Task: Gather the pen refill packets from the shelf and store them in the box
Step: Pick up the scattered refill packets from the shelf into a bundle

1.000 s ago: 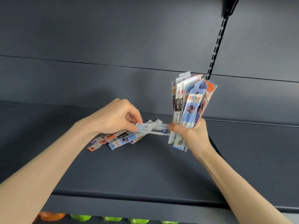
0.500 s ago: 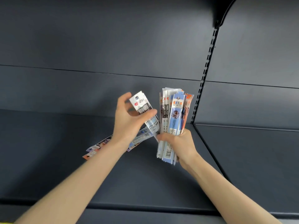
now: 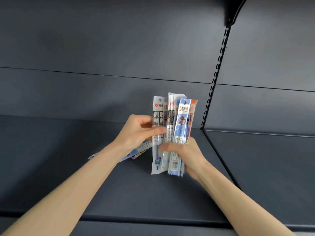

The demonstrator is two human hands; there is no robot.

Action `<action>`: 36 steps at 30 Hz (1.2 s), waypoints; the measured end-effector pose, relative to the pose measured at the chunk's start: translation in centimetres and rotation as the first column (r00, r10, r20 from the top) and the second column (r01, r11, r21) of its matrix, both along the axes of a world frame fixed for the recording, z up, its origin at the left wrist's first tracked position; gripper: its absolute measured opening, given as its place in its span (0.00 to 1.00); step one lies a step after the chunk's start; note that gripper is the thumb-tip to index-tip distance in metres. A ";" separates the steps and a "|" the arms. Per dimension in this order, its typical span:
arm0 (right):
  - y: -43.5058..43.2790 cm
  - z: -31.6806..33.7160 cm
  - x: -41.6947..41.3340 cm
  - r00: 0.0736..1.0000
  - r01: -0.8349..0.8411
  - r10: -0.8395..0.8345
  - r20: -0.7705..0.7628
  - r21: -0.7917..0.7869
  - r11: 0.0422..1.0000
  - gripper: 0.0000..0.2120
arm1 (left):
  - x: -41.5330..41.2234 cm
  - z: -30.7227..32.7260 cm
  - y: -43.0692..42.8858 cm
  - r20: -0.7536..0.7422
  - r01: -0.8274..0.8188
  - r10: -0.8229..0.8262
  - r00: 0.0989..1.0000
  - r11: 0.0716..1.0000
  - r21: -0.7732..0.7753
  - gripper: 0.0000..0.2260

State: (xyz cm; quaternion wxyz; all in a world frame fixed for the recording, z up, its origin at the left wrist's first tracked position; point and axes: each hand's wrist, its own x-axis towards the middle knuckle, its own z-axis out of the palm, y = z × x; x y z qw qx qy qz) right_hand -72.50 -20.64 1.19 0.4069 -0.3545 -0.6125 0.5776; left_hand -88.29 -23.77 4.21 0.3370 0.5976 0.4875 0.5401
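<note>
While right hand [image 3: 186, 155] grips bundle [image 3: 182, 116], left hand [image 3: 136, 133] pinches heart-logo packet [image 3: 157, 109].

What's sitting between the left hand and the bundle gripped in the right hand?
One upright black-and-white refill packet, pinched by the left hand beside the right hand's bundle; head view.

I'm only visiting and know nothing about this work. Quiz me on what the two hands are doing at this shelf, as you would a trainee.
1. True or false: the right hand grips an upright bundle of pen refill packets.
2. What does the left hand pinch? A) a white-and-black refill packet B) a box lid C) nothing
3. Fill in: a few loose packets lie on the ____ behind the left wrist.
Key: 1 true; 2 A; 3 shelf.
</note>
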 end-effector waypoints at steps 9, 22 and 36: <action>-0.4 -0.2 -0.7 0.993 -0.070 0.053 0.102 0.174 0.982 0.15 | 3.6 -0.3 -0.1 0.165 0.089 -0.088 0.982 0.996 0.002 0.22; -1.2 -0.2 -1.6 0.986 -0.090 0.060 0.154 0.194 0.977 0.13 | 3.2 0.0 -0.3 0.008 0.060 -0.060 0.998 0.995 -0.082 0.15; 0.0 0.8 -6.9 0.987 0.033 -0.044 0.157 0.078 0.996 0.10 | -9.5 -0.5 -0.9 -0.475 -0.032 -0.093 0.875 0.968 -0.249 0.36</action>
